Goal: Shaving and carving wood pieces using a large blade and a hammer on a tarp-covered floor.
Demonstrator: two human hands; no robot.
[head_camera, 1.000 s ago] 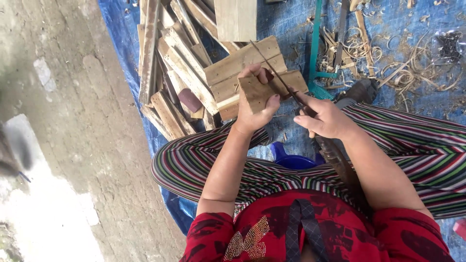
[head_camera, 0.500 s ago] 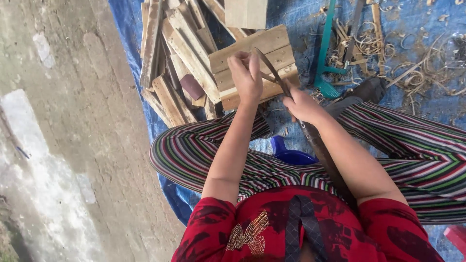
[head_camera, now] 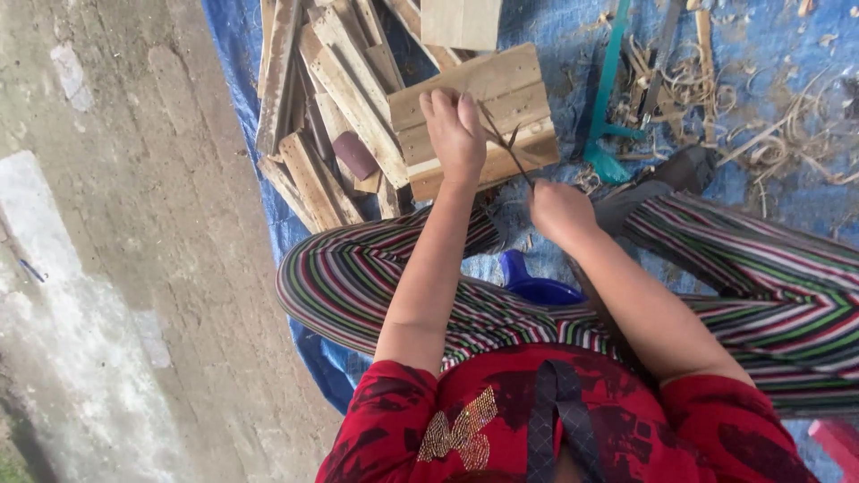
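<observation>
Seated worker splitting wood on a blue tarp (head_camera: 237, 54). The left hand (head_camera: 455, 134) presses flat, fingers extended, on a pale wooden block (head_camera: 501, 89) at twelve o'clock from the knees. The right hand (head_camera: 559, 210) is closed round the handle of a dark blade (head_camera: 506, 148) angled onto the block. Split slats (head_camera: 331, 116) lie piled at ten o'clock, shavings (head_camera: 761, 107) at two o'clock; the block appears only partly worked.

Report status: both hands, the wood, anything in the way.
Left hand flat on wooden block. Right hand grips thin blade against block. Loose slats crowd left; shavings right.
</observation>
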